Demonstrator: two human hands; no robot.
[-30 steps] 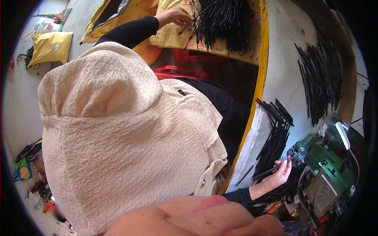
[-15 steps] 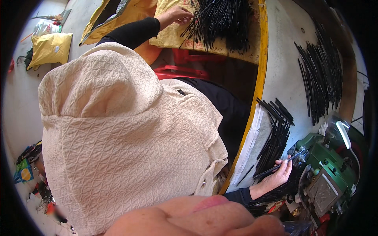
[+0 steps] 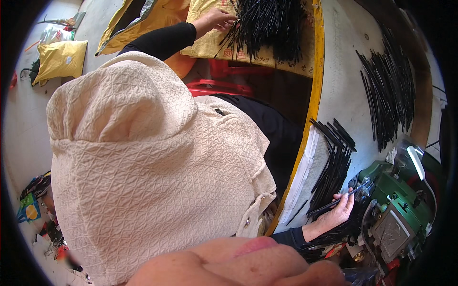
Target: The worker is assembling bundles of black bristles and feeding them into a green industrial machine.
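Note:
My left hand [image 3: 219,20] reaches to the left edge of a heap of thin glossy black rods [image 3: 272,24] lying on a yellow printed sack [image 3: 205,43]. Its fingers are loosely bent and apart, the tips close to the rod ends; I see no rod clearly held. My right hand [image 3: 339,207] pinches a slim dark rod [image 3: 357,189] between thumb and fingers. That rod's far end points at the working part of a green machine [image 3: 396,190]. Beside this hand, a row of black rods [image 3: 334,164] lies on the table. The rods' exact kind cannot be told.
Another bunch of black rods [image 3: 389,95] lies farther across the pale table [image 3: 343,62]. A yellow edge [image 3: 312,100] borders the table. A white curved lamp [image 3: 416,163] stands over the machine. A red plastic stool [image 3: 222,88] shows below the sack.
My left hand has shifted slightly right, closer to the rod heap. My right hand and its rod keep almost the same place at the machine.

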